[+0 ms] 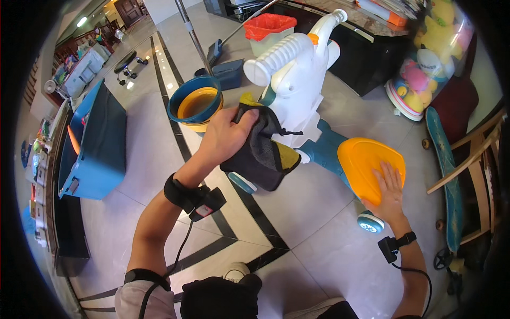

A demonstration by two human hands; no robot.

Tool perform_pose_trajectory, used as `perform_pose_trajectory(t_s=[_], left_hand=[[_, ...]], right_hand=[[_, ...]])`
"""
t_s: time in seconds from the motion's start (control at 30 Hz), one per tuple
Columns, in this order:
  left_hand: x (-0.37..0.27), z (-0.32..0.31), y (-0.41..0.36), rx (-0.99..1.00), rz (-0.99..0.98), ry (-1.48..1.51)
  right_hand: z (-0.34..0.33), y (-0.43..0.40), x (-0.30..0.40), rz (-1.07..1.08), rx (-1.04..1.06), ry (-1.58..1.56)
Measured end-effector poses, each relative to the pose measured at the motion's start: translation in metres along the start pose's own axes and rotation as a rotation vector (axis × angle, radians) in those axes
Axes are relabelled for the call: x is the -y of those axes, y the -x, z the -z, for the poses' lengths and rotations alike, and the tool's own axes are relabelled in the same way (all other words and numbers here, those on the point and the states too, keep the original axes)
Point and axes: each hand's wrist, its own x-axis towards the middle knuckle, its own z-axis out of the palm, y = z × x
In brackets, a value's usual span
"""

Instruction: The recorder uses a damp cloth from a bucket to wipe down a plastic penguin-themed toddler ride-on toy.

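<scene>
My left hand (226,133) pinches a dark grey and yellow cloth (265,153), which hangs in folds in front of a child's ride-on toy. The toy has a white plastic body (299,87), ribbed handles, a blue-green base (328,147) and small wheels (370,222). My right hand (387,195) lies with its fingers spread on the toy's orange seat (360,165). Just beyond my left hand stands a blue basin (194,118) with a yellow one inside it, holding murky liquid.
A large blue storage bin (103,151) stands at the left. Behind the toy are a bin with a red liner (271,27) and a dustpan (230,75). A skateboard (446,179), wooden chair parts (478,159) and a clear container of plush toys (418,87) are at the right.
</scene>
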Motion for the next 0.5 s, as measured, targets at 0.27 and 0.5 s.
perform_pose_trajectory(t_s=[0.27, 0.5], left_hand=[[-0.007, -0.012, 0.022, 0.247, 0.385, 0.482], [-0.021, -0.033, 0.032, 0.653, 0.641, 1.245]], right_hand=[[0.009, 0.025, -0.022, -0.030, 0.072, 0.082], [0.011, 0.044, -0.053, -0.028, 0.158, 0.081]])
